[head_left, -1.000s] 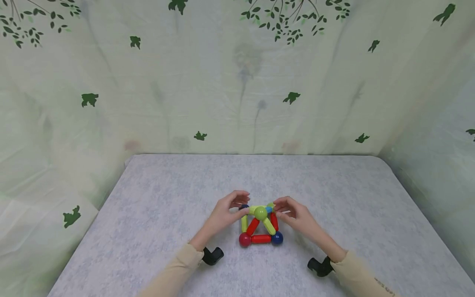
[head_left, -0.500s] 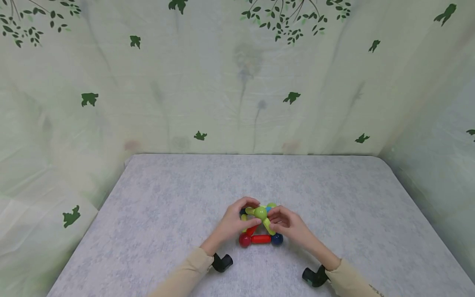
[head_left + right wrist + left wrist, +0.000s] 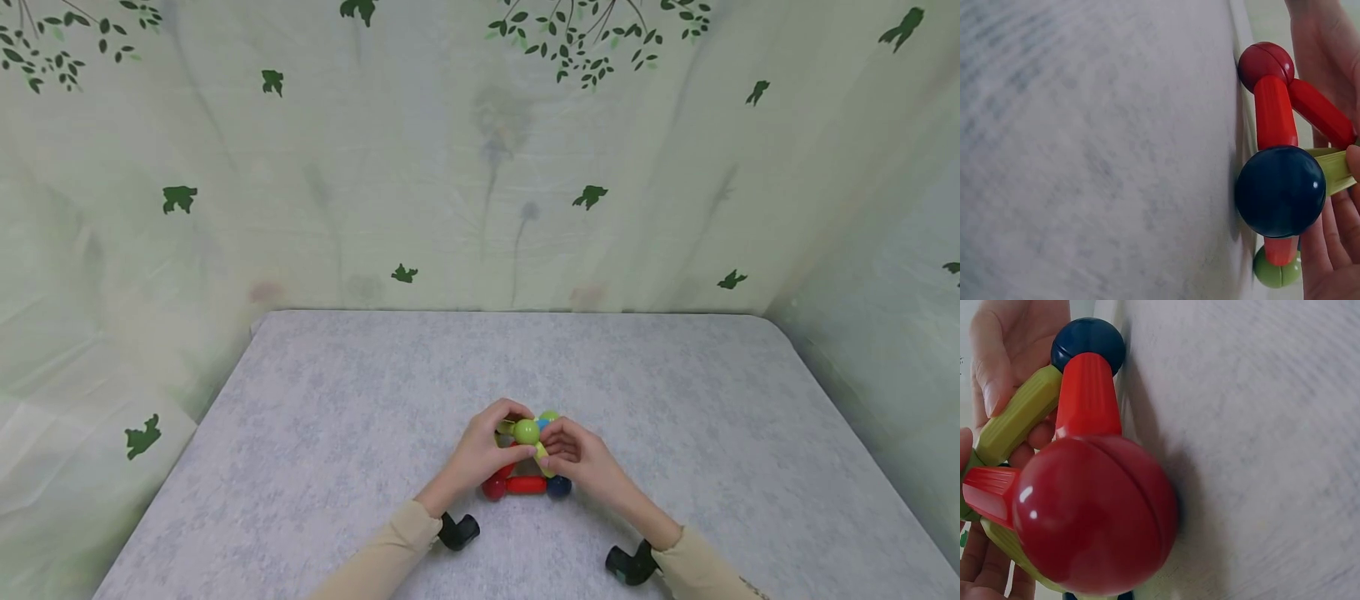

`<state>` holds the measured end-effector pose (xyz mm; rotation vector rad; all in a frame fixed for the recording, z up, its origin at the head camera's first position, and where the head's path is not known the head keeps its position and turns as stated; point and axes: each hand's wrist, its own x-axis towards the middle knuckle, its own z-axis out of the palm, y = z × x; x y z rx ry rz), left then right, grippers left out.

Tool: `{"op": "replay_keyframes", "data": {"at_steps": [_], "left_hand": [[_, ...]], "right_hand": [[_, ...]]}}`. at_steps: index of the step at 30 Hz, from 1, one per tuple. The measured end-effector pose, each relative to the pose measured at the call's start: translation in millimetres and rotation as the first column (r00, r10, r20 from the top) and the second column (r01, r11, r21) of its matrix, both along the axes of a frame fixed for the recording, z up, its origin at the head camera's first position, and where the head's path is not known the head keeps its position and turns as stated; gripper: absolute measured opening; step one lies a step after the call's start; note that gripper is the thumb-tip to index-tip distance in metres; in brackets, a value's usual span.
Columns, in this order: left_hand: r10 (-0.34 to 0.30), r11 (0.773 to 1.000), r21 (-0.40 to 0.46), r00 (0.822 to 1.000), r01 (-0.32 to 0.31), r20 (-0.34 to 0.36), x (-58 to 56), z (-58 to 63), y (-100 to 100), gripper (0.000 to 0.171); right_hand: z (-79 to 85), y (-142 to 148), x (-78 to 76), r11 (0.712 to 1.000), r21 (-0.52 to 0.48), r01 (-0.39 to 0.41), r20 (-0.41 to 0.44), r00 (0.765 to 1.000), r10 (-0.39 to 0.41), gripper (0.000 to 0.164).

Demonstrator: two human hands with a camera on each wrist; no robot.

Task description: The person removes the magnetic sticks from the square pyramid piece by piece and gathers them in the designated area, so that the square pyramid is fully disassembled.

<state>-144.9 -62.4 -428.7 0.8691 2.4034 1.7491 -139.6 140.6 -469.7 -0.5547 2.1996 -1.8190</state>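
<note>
A small frame of magnetic balls and sticks stands on the table. Its base shows a red ball [image 3: 493, 487], a red stick [image 3: 527, 485] and a dark blue ball [image 3: 558, 487]. A light green ball [image 3: 527, 431] forms the raised corner. My left hand [image 3: 476, 454] holds the top of the frame from the left, fingers behind and thumb in front, just below that ball. From the right, my right hand [image 3: 592, 467] pinches the sloping yellow-green stick [image 3: 1016, 419], its thumb in front. The hands cover much of the frame's sides.
The frame rests on a grey-white mottled table [image 3: 337, 392]. A patterned cloth backdrop [image 3: 450, 167] hangs behind it. Black wrist cameras jut from both sleeves, the left camera [image 3: 459, 532] and the right camera [image 3: 630, 565], close over the table. Another green ball [image 3: 550, 415] lies farther back.
Both hands have come inward and slightly nearer the front, closing on the upper part of the frame. The frame stays in almost the same spot.
</note>
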Motion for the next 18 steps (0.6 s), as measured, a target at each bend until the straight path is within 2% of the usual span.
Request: {"op": "replay_keyframes", "data": {"at_steps": [10,18], "left_hand": [[-0.024,0.999,0.027,1.000,0.024,0.005,-4.0,-5.7,-2.8,0.033],[-0.049,0.995,0.097,0.991,0.036,0.127,-8.3,-4.5,-8.1,0.033]], "right_hand": [[-2.9,0.4,1.9,1.000,0.002,0.023,0.011,1.000,-0.023,0.026],[-3.2,1.6,4.7,1.000,-0.014,0.025,0.037,0.999,-0.024,0.028]]}}
